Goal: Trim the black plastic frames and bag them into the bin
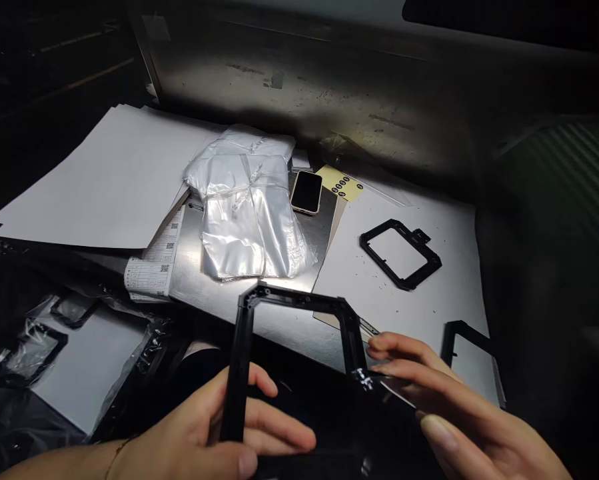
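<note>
A black plastic frame (294, 297) with cut corners is held up close to me, tilted, its lower part lost in the dark. My left hand (219, 427) wraps round its left bar, with the thumb in front and the fingers reaching through the opening. My right hand (459, 400) grips the frame's lower right side; its fingertips lie by the right bar and its thumb at a glossy dark edge. What exactly lies between that thumb and the fingers is hard to make out. A similar black frame (432, 267) rests flat on a white sheet (349, 280) beyond my right hand.
Clear plastic bags (249, 220) lie bundled mid-table beside a phone (306, 192) and a yellow sticker sheet (340, 183). White sheets (99, 173) are stacked at left above printed labels (152, 270). Bagged frames (44, 347) sit lower left. Another frame (462, 327) lies at right. A metal wall (299, 87) stands behind.
</note>
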The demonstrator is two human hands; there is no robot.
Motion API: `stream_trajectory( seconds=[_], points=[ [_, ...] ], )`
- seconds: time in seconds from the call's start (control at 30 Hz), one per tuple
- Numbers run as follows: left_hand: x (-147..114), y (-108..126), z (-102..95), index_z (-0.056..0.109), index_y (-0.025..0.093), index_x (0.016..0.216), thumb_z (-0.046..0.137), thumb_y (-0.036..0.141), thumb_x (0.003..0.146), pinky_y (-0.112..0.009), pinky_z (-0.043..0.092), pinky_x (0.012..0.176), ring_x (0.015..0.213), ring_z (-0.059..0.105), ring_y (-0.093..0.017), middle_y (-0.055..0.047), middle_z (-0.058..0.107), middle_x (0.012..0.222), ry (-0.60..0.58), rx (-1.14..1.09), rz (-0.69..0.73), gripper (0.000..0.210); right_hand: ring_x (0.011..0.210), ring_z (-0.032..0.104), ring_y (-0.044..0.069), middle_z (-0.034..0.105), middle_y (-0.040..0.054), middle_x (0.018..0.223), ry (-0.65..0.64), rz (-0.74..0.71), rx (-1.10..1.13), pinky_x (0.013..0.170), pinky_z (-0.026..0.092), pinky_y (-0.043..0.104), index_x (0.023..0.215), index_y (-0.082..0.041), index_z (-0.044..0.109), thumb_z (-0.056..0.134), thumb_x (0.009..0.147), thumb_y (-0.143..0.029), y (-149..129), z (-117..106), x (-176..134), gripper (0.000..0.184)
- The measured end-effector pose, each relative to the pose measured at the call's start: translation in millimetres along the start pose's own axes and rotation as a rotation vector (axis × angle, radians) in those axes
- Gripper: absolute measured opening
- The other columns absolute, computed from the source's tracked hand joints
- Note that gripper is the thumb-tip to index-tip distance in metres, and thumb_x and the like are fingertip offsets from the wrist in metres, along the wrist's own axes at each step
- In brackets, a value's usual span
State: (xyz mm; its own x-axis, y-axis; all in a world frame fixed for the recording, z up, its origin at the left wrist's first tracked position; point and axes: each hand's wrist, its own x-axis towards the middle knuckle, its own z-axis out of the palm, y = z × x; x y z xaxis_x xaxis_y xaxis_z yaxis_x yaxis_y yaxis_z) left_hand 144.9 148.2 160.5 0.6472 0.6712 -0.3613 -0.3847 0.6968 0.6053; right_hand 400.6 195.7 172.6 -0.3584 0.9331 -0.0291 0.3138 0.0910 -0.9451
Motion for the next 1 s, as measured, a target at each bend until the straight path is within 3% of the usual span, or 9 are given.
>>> stream_trajectory(
  seconds=[0.1, 0.23, 0.37, 0.47, 0.6, 0.7, 0.83, 0.93, 1.0],
  points=[
    [13, -3, 1.5, 0.043, 0.023, 0.088, 0.058, 0.022, 0.078, -0.052, 0.029, 0.094, 0.111, 0.05, -0.027, -0.008, 0.054, 0.12, 0.038, -0.1, 0.243, 0.018, 0.112, 0.047, 0.029, 0.045, 0.0063, 0.13, -0.01, 0.188, 0.429, 0.084, 0.045, 0.041, 0.097, -0.028, 0.062, 0.048, 0.079, -0.032, 12, 17, 4, 0.022],
    [36, -19, 6.1, 0.046, 0.023, 0.077, 0.062, 0.02, 0.074, -0.049, 0.023, 0.1, 0.123, 0.035, -0.025, -0.003, 0.049, 0.123, 0.013, -0.01, 0.439, 0.016, 0.105, 0.053, 0.028, 0.058, 0.0076, 0.113, -0.005, 0.219, 0.685, 0.085, 0.042, 0.046, 0.094, -0.027, 0.062, 0.051, 0.078, -0.033, 21, 44, 17, 0.02],
    [49, -34, -1.3, 0.06, 0.023, 0.082, 0.064, 0.028, 0.071, -0.041, 0.031, 0.097, 0.123, 0.036, -0.025, -0.003, 0.031, 0.138, 0.026, 0.091, 0.254, 0.013, 0.102, 0.054, 0.022, 0.061, 0.0034, 0.105, 0.053, 0.075, 0.472, 0.085, 0.042, 0.036, 0.089, -0.027, 0.062, 0.053, 0.076, -0.036, 23, 34, 29, 0.018],
    [51, -23, -17.1, 0.051, 0.026, 0.108, 0.059, 0.033, 0.075, -0.033, 0.048, 0.073, 0.098, 0.059, -0.022, -0.008, 0.051, 0.121, 0.057, 0.067, 0.115, 0.035, 0.099, 0.053, 0.02, 0.062, 0.0023, 0.091, -0.128, 0.012, 0.208, 0.084, 0.041, 0.035, 0.089, -0.026, 0.06, 0.053, 0.076, -0.039, 16, 8, 36, 0.02],
    [43, 14, -32.5, 0.053, 0.008, 0.106, 0.014, 0.061, 0.08, -0.032, 0.049, 0.054, 0.075, 0.066, -0.028, -0.016, 0.066, 0.089, -0.05, -0.039, -0.021, 0.07, 0.093, 0.054, 0.018, 0.059, 0.0022, 0.091, -0.465, -0.101, -0.06, 0.084, 0.04, 0.035, 0.088, -0.023, 0.058, 0.052, 0.077, -0.032, 4, -13, 47, 0.015],
    [31, 30, -27.6, 0.045, 0.01, 0.118, 0.044, 0.045, 0.08, -0.031, 0.047, 0.064, 0.067, 0.068, -0.023, -0.013, 0.069, 0.084, -0.14, 0.053, -0.043, 0.051, 0.097, 0.053, 0.017, 0.057, 0.0026, 0.102, -0.548, -0.108, -0.17, 0.092, 0.036, 0.038, 0.09, -0.024, 0.057, 0.052, 0.077, -0.028, 0, -14, 52, 0.015],
    [13, 26, -6.0, 0.041, 0.016, 0.122, 0.042, 0.022, 0.086, -0.03, 0.043, 0.072, 0.064, 0.067, -0.016, -0.005, 0.068, 0.076, 0.085, 0.217, -0.013, 0.037, 0.113, 0.044, 0.021, 0.043, 0.0019, 0.126, -0.303, -0.118, -0.248, 0.092, 0.039, 0.034, 0.093, -0.029, 0.058, 0.053, 0.077, -0.035, -6, -10, 41, 0.018],
    [6, 15, 7.7, 0.044, 0.019, 0.117, 0.044, 0.027, 0.085, -0.032, 0.044, 0.075, 0.073, 0.066, -0.018, -0.003, 0.066, 0.079, 0.218, 0.182, 0.07, 0.034, 0.087, 0.057, 0.014, 0.054, 0.0036, 0.097, -0.053, -0.249, -0.403, 0.07, 0.051, 0.022, 0.102, -0.027, 0.054, 0.052, 0.079, -0.026, -15, 2, 26, 0.023],
    [5, 6, 12.3, 0.044, 0.021, 0.118, 0.048, 0.03, 0.083, -0.034, 0.045, 0.076, 0.077, 0.065, -0.019, -0.003, 0.067, 0.08, 0.216, 0.136, 0.142, 0.037, 0.07, 0.057, 0.011, 0.052, 0.0036, 0.083, -0.023, -0.375, -0.503, 0.055, 0.051, 0.018, 0.106, -0.021, 0.051, 0.053, 0.077, -0.018, -20, 15, 16, 0.029]
  ],
)
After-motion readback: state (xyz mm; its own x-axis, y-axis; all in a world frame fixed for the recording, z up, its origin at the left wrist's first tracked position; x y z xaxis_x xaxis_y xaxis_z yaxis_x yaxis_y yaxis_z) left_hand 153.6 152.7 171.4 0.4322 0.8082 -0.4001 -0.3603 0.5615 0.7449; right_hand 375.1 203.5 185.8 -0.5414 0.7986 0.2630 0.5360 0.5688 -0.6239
